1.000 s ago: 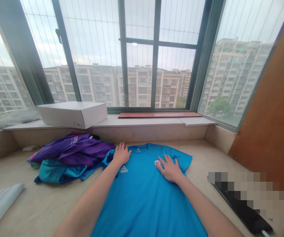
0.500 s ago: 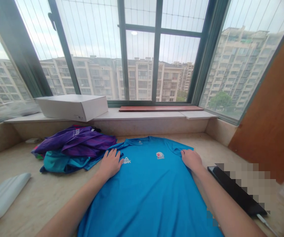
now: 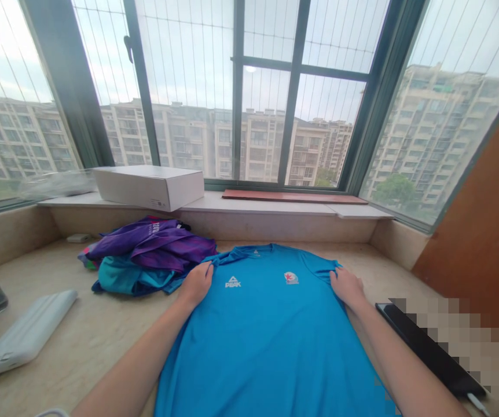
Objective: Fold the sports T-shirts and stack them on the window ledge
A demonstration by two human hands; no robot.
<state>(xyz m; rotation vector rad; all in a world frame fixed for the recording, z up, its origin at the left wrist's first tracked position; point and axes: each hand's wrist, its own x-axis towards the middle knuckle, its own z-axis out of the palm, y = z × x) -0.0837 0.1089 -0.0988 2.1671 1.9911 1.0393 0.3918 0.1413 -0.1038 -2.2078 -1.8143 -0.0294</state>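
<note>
A blue T-shirt (image 3: 267,330) lies front side up before me, its collar toward the window. On its chest are a white PEAK logo and a small round red-and-white badge. My left hand (image 3: 198,282) is closed on the shirt's left shoulder edge, the fingers pinching the cloth. At the opposite shoulder, my right hand (image 3: 348,285) grips the sleeve edge, fingers curled round the fabric. The shirt's lower part runs out of view at the bottom.
Crumpled purple and teal clothes (image 3: 145,255) lie just left of the shirt. A white power bank (image 3: 28,333) is at the left, a black phone (image 3: 432,347) with a white cable at the right. A white box (image 3: 145,188) and a reddish board (image 3: 293,197) rest on the sill.
My left hand has gone from lying flat on the shirt with spread fingers to pinching its shoulder edge. My right hand keeps its grip. The view has turned slightly left.
</note>
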